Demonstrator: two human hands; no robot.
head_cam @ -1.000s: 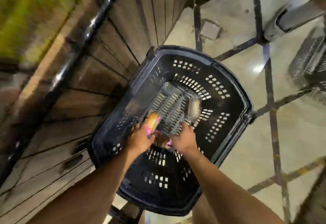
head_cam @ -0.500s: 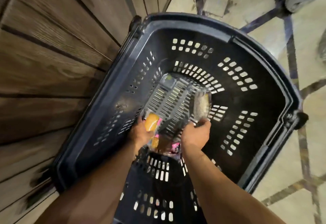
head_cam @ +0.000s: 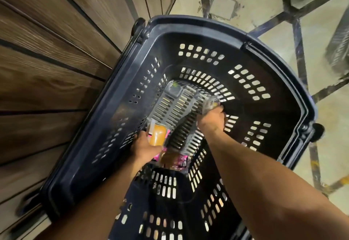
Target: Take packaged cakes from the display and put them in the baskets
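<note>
A dark plastic basket [head_cam: 283,73] with slotted walls stands on the floor below me. Both my arms reach deep into it. My left hand [head_cam: 144,148] grips a clear pack holding an orange-yellow cake [head_cam: 157,135] with pink print, low at the basket's bottom left. My right hand [head_cam: 211,120] holds a second clear-wrapped cake [head_cam: 211,103] near the bottom's right side. A third pack, brown cake [head_cam: 172,159] in pink wrapping, lies on the basket bottom between my wrists.
A wooden slatted display wall [head_cam: 56,69] runs along the left, touching the basket's side. The pale floor [head_cam: 255,3] with dark lines lies beyond. Another dark basket's edge [head_cam: 340,47] shows at the far right. Basket wheels sit at the rim corners.
The view has closed in on the basket. My right hand has pushed its pack farther forward and right along the bottom; my left hand keeps the orange cake low.
</note>
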